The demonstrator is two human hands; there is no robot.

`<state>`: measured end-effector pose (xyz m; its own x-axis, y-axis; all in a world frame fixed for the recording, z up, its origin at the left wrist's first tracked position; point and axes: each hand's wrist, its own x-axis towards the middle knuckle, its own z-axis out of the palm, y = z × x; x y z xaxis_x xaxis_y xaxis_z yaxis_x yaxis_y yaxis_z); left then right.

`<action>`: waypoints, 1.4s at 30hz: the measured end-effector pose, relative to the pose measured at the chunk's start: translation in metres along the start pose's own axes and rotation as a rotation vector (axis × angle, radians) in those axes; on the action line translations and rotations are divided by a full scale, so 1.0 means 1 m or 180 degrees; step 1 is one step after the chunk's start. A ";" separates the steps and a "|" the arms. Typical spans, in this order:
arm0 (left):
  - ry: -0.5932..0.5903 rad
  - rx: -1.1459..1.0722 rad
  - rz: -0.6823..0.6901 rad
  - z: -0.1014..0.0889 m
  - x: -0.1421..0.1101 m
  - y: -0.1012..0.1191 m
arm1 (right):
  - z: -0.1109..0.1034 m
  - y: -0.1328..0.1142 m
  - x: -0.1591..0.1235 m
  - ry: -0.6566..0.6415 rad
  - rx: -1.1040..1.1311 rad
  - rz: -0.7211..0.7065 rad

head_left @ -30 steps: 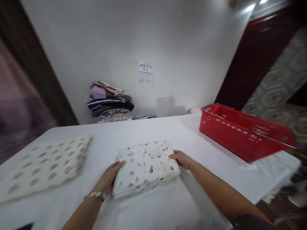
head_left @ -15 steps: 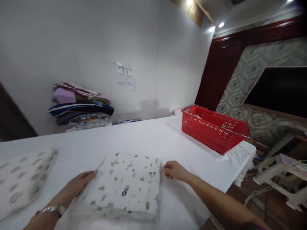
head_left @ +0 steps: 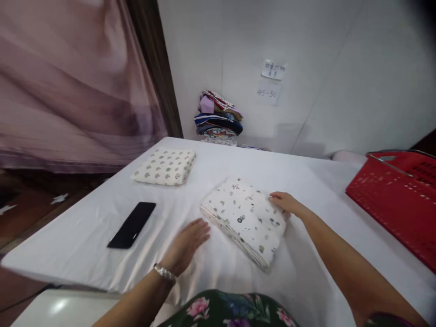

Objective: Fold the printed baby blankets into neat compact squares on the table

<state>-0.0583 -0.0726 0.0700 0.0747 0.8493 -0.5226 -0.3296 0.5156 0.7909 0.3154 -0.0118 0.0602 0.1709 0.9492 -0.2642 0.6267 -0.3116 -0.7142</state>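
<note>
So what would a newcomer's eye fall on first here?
Probably the bright red perforated plastic basket at the picture's right edge. Next, the folded white patterned cloth on the white-covered table, with the right hand at its right side. Then the flat black rectangular object towards the left.

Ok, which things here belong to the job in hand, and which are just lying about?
In use:
folded printed cloth, right hand at its edge, left hand open beside it

Apparently lying about:
folded spotted cloth
flat black object
red basket
stacked fabrics

Gap between spotted cloth (head_left: 163,167) and printed cloth (head_left: 247,220), black phone (head_left: 132,225) left, red basket (head_left: 397,206) right
</note>
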 end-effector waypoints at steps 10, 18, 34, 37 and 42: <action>-0.0740 -0.0745 -0.0962 0.027 0.001 -0.028 | 0.002 -0.013 0.035 -0.0879 -0.0101 0.0321; -0.0634 -0.0856 -0.1120 0.035 0.009 -0.024 | 0.007 -0.016 0.041 -0.1515 0.0589 0.0829; -0.0783 -0.0827 -0.1030 0.054 0.025 -0.031 | 0.007 -0.034 0.033 -0.1639 0.0385 0.0369; -0.0733 -0.0662 -0.1188 0.058 0.030 -0.028 | 0.005 -0.039 0.028 -0.1382 0.0183 0.0211; -0.0850 -0.0245 -0.0986 0.061 0.030 -0.023 | 0.000 -0.057 0.007 -0.1153 -0.0059 -0.0229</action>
<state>0.0087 -0.0522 0.0551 0.4196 0.6601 -0.6230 -0.3219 0.7500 0.5779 0.2810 0.0128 0.0986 -0.1522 0.8907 -0.4284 0.6414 -0.2408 -0.7284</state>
